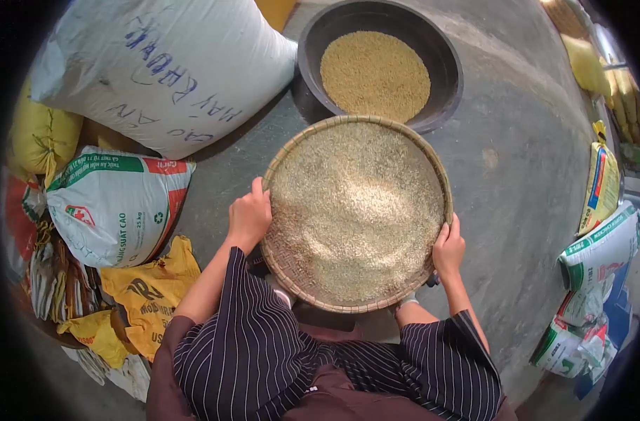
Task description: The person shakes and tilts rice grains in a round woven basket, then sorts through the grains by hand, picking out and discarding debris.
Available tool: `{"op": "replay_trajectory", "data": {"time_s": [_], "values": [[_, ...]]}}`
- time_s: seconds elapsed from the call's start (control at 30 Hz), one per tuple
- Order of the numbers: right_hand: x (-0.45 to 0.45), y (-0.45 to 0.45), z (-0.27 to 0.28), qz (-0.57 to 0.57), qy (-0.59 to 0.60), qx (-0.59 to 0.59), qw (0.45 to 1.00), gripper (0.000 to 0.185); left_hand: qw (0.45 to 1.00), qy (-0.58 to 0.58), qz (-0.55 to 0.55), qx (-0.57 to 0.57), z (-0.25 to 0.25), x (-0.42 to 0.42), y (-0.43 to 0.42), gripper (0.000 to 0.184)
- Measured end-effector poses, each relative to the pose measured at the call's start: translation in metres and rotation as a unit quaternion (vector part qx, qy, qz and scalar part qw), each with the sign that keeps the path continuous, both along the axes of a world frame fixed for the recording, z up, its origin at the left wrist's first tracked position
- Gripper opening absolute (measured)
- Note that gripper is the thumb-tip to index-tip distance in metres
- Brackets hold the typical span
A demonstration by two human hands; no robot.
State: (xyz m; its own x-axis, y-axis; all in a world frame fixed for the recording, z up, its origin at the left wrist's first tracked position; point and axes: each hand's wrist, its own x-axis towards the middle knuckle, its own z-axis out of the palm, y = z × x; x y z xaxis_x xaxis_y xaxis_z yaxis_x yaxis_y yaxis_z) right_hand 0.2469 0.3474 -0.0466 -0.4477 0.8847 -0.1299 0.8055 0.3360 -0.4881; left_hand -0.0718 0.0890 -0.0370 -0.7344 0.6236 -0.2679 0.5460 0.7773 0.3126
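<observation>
My left hand grips the left rim of a round woven winnowing basket, thumb on top of the edge. On the opposite side, my right hand is closed on the lower right rim. Pale grain covers most of the basket, heaped lighter near the middle, while bare weave shows at the lower left. Fingers under the basket are hidden. Just beyond its far rim stands a dark plastic basin with yellowish grain in it; the basket overlaps the basin's near edge in view.
A large white sack with handwriting lies at upper left, above a green-and-white feed sack. Yellow sacks lie beside my left leg. Along the right edge are more feed bags. Grey concrete floor lies between.
</observation>
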Motion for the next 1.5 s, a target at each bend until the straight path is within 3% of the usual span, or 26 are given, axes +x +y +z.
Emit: {"op": "replay_trajectory", "data": {"time_s": [0.2,0.33,0.4,0.43,0.53,0.7,0.8,1.0,1.07,1.13,1.2,1.23,1.37,1.5], "values": [[0.009,0.012,0.022,-0.001,0.032,-0.001,0.999,0.043,0.998,0.032,-0.031,0.039,0.010,0.004,0.001,0.031],[0.005,-0.004,0.038,-0.026,0.066,-0.011,0.997,0.043,0.999,-0.028,-0.004,0.045,0.016,-0.014,0.004,0.032],[-0.005,-0.020,0.032,0.040,0.113,0.078,0.990,0.042,0.996,0.030,-0.020,0.083,0.014,-0.031,-0.006,0.029],[-0.005,-0.018,0.043,-0.017,0.085,-0.011,0.996,0.040,0.996,0.030,-0.019,0.081,0.013,-0.030,-0.007,0.029],[-0.012,-0.013,0.050,-0.060,0.144,-0.042,0.987,0.039,0.994,0.005,-0.010,0.108,0.014,-0.020,-0.006,0.027],[-0.014,-0.017,0.042,-0.012,0.081,0.001,0.997,0.039,0.991,0.008,-0.011,0.135,0.023,-0.025,-0.005,0.026],[-0.006,-0.011,0.049,-0.085,0.106,-0.050,0.989,0.036,0.987,-0.002,-0.022,0.162,0.020,-0.018,-0.005,0.024],[0.011,-0.003,0.042,-0.092,0.151,-0.084,0.981,0.034,0.988,-0.032,-0.026,0.146,0.027,-0.004,-0.002,0.020],[0.007,-0.020,0.044,-0.062,0.078,-0.055,0.993,0.033,0.990,-0.049,-0.003,0.133,0.029,-0.010,-0.002,0.021],[0.025,-0.008,0.026,-0.042,0.089,-0.038,0.994,0.032,0.990,-0.021,0.035,0.135,0.031,-0.007,-0.011,0.022],[0.025,0.002,0.038,-0.123,0.205,-0.164,0.957,0.031,0.988,0.001,0.036,0.147,0.026,0.003,-0.010,0.022],[0.022,-0.007,0.037,-0.127,0.207,-0.167,0.956,0.031,0.986,0.018,0.019,0.166,0.024,0.005,-0.006,0.023],[0.008,-0.027,0.039,-0.052,0.148,-0.025,0.987,0.029,0.987,0.004,0.058,0.150,0.033,-0.019,-0.010,0.024],[0.013,-0.031,0.041,-0.130,0.138,-0.056,0.980,0.027,0.978,0.030,0.055,0.198,0.031,-0.004,-0.001,0.023]]}}
